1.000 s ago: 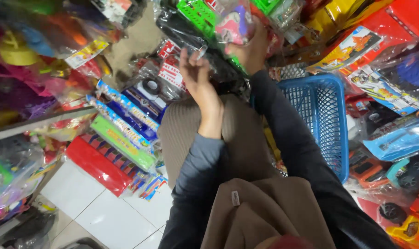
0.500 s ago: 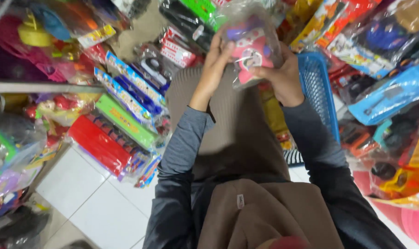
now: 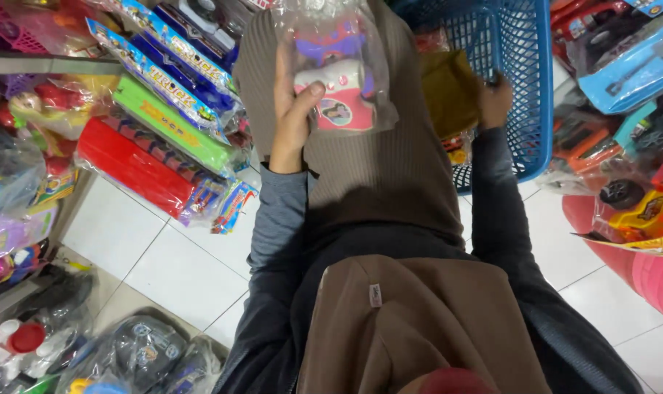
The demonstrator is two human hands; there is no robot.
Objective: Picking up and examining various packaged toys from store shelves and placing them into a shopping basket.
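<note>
Left hand (image 3: 293, 109) grips a clear plastic bag holding a pink, white and purple toy (image 3: 336, 91), thumb pressed on the toy's front, bag held above the lap over the brown ribbed skirt (image 3: 390, 175). Right hand (image 3: 495, 102) closed around a mustard-yellow item (image 3: 450, 91) at the near wall of the blue mesh basket (image 3: 525, 87). Long red and green packaged toys (image 3: 153, 142) lean on the white tiled floor (image 3: 149, 255) to the left.

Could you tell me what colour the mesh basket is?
Blue plastic mesh basket, clearest in the head view.
</note>
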